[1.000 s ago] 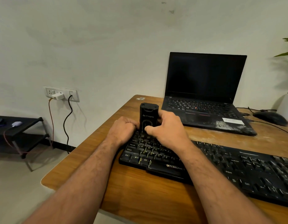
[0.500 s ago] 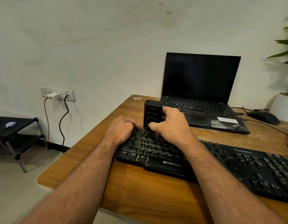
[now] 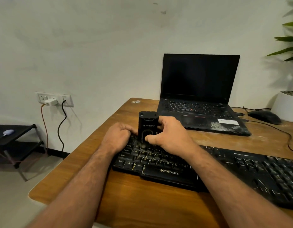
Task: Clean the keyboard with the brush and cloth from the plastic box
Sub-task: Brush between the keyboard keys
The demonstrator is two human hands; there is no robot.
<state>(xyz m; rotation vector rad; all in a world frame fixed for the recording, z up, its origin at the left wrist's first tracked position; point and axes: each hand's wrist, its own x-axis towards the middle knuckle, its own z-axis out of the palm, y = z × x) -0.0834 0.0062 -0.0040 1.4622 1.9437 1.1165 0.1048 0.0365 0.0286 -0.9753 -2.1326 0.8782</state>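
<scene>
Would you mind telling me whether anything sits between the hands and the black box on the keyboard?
Nothing visible does. Both the left hand and the right hand already touch the upright black box, which stands at the far left end of the keyboard.

Black keyboard [image 3: 208, 170], black box [image 3: 148, 124], black laptop [image 3: 200, 99], brown wood-grain desk [image 3: 142, 199], white pot [image 3: 285, 106]

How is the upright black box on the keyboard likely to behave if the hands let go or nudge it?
The black box stands tall and narrow on uneven keys of the keyboard, so it probably tips easily. Its hard, smooth-looking casing suggests it is stiff and perhaps slightly slippery. Both the left hand and right hand steady it, which hints it is unstable.
</scene>
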